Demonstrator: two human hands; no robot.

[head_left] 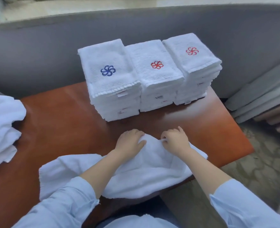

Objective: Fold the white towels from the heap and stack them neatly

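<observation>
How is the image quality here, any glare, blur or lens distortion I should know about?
Head view: the wide lens bows the grey sofa back; a pale glare patch sits on the brown table before the towel stacks; light is soft, shadows faint, and the stack labels are too blurry to read.

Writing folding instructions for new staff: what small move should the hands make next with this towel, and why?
Probably spread the towel flat by drawing its far edge apart: the left hand and right hand hold that edge close together, and it lies rumpled, unfolded.
</observation>
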